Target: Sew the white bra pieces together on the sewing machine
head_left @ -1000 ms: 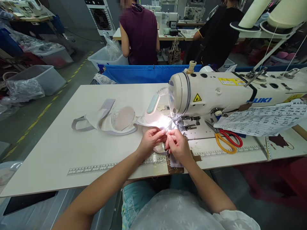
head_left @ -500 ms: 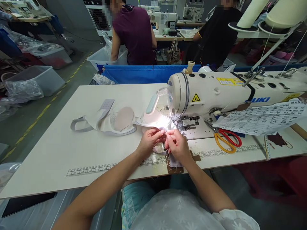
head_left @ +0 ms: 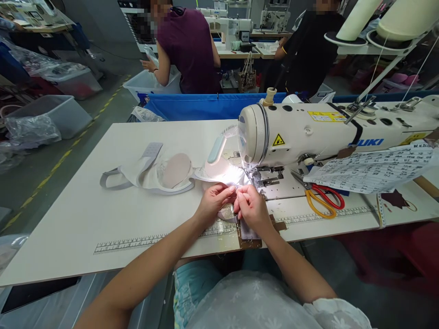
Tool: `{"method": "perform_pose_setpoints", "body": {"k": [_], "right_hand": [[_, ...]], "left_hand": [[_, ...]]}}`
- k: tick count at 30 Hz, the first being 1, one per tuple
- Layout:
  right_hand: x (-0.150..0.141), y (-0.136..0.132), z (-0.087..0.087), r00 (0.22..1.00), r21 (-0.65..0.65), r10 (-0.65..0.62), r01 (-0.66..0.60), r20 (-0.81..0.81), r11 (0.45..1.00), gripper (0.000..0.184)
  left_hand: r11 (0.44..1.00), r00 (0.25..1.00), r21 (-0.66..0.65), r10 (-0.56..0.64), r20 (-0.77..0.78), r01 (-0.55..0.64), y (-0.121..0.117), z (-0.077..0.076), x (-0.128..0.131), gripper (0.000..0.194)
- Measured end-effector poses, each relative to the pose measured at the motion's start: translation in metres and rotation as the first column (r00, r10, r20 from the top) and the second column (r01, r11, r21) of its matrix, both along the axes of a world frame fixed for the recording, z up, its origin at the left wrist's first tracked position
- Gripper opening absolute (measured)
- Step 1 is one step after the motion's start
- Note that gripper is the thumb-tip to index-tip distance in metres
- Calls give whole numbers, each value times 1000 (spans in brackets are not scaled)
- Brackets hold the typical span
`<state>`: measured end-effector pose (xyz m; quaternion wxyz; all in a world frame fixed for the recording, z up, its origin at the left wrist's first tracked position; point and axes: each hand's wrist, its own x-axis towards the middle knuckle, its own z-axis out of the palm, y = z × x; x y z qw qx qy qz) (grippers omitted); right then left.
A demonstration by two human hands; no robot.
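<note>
A white bra [head_left: 177, 171] with pale pink cup pads lies across the table, its right end under the lit needle area of the sewing machine [head_left: 302, 130]. My left hand [head_left: 216, 201] pinches the bra's near edge between thumb and fingers. Close against it, my right hand [head_left: 252, 206] is closed in a pinch on the same edge, just in front of the presser foot. Part of the bra hangs below my fingers. The exact bit of fabric between the fingertips is hidden.
Scissors [head_left: 324, 198] with red and yellow handles lie right of the needle. A printed sheet [head_left: 373, 169] hangs off the machine. A ruler strip [head_left: 137, 242] runs along the table's front edge. Thread cones [head_left: 394, 23] stand above right. Two people sit beyond the blue cloth [head_left: 206, 106].
My hands and the bra hold almost the same place. In the background, the person in the purple top has raised an arm out of the bin, holding something clear. The view shifts slightly.
</note>
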<state>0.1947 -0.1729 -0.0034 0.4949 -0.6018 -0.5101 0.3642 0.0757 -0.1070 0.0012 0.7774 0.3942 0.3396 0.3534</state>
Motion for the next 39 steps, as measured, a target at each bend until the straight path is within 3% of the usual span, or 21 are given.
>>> {"method": "perform_pose_setpoints", "body": {"k": [39], "right_hand": [[-8,1,-2,992,56,-96,92,81,994,12]], "left_hand": [[999,999,-41,8,33,-7,-2,-5,4,26]]}}
